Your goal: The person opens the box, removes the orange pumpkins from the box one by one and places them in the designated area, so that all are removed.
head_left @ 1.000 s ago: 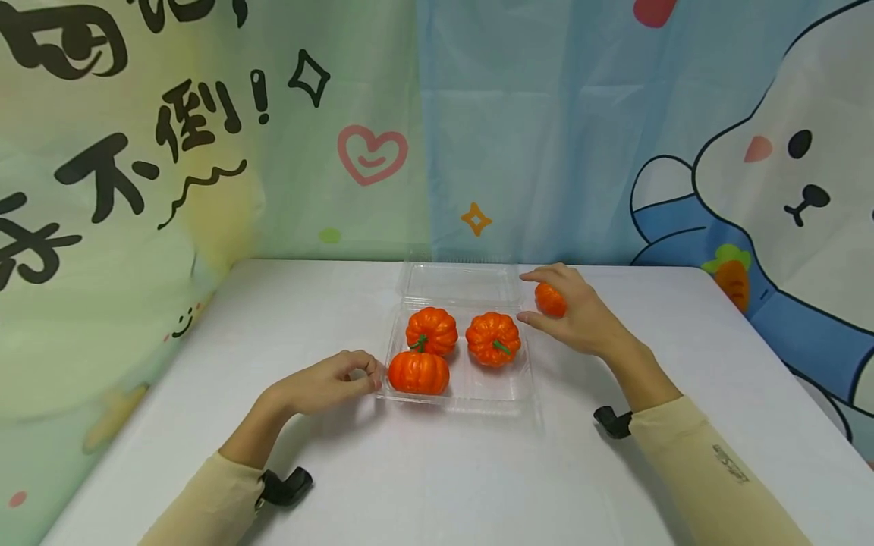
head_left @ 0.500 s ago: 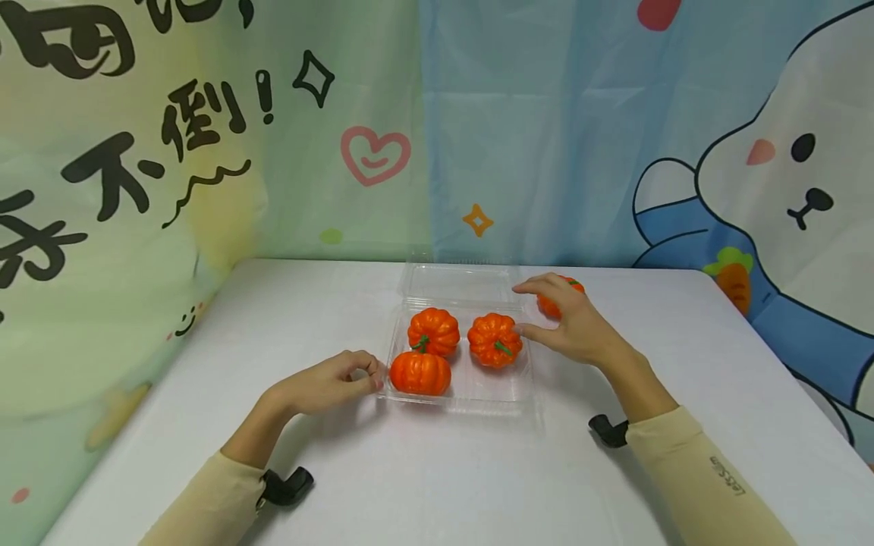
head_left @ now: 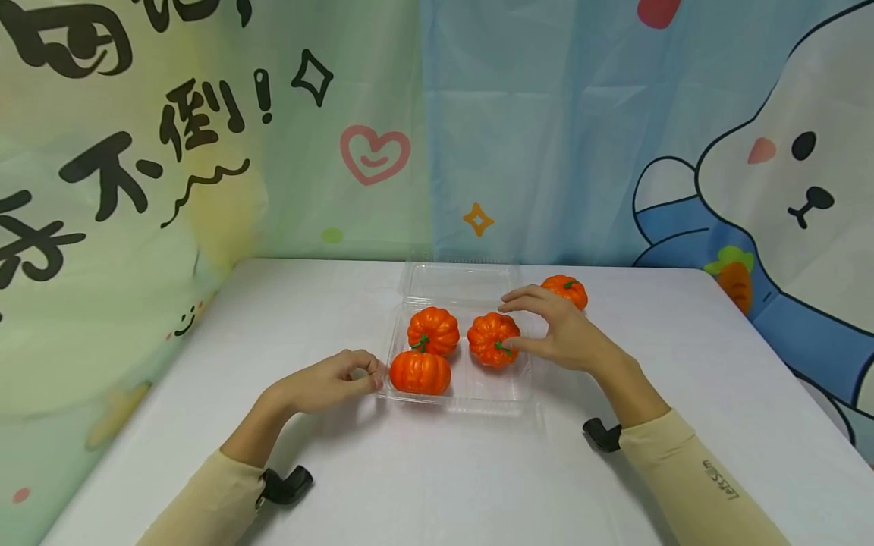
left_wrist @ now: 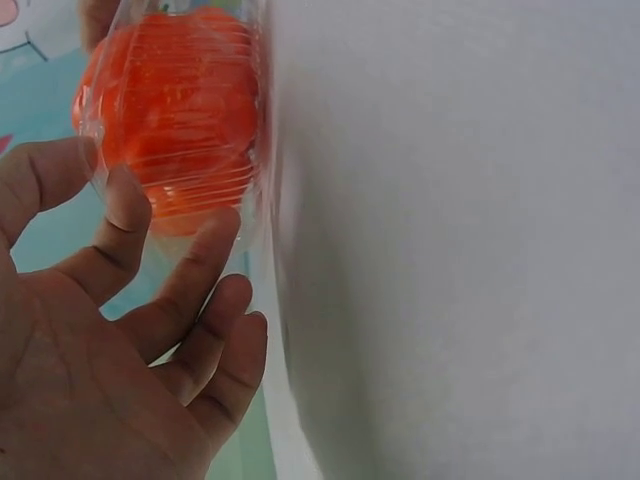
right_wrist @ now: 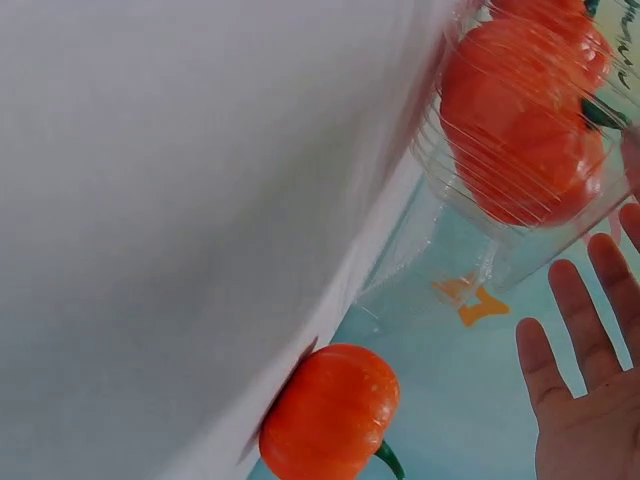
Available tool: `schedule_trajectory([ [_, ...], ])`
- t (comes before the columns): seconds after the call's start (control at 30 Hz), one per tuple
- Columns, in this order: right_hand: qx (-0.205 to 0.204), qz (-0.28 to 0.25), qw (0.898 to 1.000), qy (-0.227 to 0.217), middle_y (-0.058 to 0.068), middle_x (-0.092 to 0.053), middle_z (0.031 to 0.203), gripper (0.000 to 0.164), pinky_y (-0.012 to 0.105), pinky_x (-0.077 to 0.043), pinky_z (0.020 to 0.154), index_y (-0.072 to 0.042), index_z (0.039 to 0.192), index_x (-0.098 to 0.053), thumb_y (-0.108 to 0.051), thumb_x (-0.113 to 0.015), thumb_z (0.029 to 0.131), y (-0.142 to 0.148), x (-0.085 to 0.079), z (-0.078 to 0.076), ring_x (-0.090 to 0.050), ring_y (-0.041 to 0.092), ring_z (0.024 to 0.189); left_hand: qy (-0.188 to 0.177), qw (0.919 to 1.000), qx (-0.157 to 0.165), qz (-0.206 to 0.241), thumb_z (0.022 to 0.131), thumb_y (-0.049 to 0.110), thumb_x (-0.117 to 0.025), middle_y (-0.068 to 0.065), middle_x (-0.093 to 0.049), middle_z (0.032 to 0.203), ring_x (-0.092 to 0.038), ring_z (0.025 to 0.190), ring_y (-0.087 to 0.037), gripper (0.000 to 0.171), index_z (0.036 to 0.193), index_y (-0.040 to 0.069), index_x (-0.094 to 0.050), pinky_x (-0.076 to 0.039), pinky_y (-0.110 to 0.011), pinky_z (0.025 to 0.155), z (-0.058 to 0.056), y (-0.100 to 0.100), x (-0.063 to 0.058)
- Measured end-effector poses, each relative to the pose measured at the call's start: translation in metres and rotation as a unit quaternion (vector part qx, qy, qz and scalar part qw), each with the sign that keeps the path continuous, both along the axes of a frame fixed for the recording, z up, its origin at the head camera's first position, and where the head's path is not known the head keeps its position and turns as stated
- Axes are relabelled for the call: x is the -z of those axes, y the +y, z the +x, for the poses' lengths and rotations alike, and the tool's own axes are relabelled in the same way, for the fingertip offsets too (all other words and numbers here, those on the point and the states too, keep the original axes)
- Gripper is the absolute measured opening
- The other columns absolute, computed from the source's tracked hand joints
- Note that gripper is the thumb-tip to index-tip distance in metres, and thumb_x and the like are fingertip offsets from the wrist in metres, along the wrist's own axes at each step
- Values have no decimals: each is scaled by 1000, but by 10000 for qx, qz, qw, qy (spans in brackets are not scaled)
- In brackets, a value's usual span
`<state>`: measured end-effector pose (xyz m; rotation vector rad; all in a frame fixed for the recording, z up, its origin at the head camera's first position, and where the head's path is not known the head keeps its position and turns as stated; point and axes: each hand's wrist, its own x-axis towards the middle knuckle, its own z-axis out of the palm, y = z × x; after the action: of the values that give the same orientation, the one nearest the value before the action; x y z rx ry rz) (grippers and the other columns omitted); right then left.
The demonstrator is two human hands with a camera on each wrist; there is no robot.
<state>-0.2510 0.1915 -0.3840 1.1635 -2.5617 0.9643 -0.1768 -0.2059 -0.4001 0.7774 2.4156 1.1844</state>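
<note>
A clear hinged plastic box stands on the table with its lid folded back. Inside are three small orange toy pumpkins: one at the back left, one at the front left and one at the right. My left hand pinches the box's left rim between thumb and index finger; the left wrist view shows its other fingers below the box wall. My right hand reaches over the right pumpkin, thumb near its green stem, fingers spread. A fourth pumpkin sits on the table behind this hand.
The white table ends at a printed cloth backdrop. The raised box lid leans toward that backdrop. Black wrist cameras stick out from both sleeves.
My right hand has moved left, away from the pumpkin outside the box and over the right pumpkin in it. The outside pumpkin has rolled slightly, its stem now showing. My left hand stays put.
</note>
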Motion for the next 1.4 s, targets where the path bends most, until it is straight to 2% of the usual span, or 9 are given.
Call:
schedule_trajectory([
  [0.27,-148,210,9992,-304,8,-60,137,44,55,-46,106,-16,124,-72,-25,-87,84,-4,-2,5,-55,28,128,-7,10000,17,22,101,19,-55,-1,-63,105,-52,107,-24,14,98,10,-65,-41,-39,93,0,0,0],
  [0.57,-685,367,9969,-104,6,-63,134,36,50,-49,104,-13,123,-75,-16,-82,88,-11,-1,10,-59,27,127,-31,9999,38,109,102,18,-55,-2,-63,106,-52,109,-24,15,98,8,-65,-41,-40,95,0,-1,2],
  [0.83,-506,860,9946,-285,7,-53,141,56,52,-46,108,-15,137,-67,-26,-85,85,-12,-3,17,-53,29,130,-27,10000,-5,21,101,20,-55,-2,-64,107,-52,109,-24,15,98,10,-66,-41,-40,94,0,-1,2],
  [1.03,-489,1236,9902,-433,9,-47,152,67,58,-42,110,-18,145,-60,-20,-86,83,-16,-7,21,-44,35,138,26,10000,20,-4,102,19,-55,-1,-64,107,-52,109,-24,14,98,10,-66,-41,-39,95,-1,-1,1],
  [1.23,-488,1454,9875,-365,9,-49,149,67,56,-44,108,-18,146,-59,-14,-84,84,-20,-7,21,-45,33,134,-40,10000,9,30,101,18,-55,-2,-64,108,-52,110,-24,15,98,9,-65,-41,-41,95,-1,-1,1],
  [1.4,-525,1307,9891,-425,8,-49,145,65,51,-46,108,-16,145,-59,-12,-84,85,-20,-6,21,-50,31,133,-34,10000,-28,-27,101,19,-54,-3,-65,109,-52,110,-24,16,99,9,-66,-41,-40,96,-1,-2,1],
])
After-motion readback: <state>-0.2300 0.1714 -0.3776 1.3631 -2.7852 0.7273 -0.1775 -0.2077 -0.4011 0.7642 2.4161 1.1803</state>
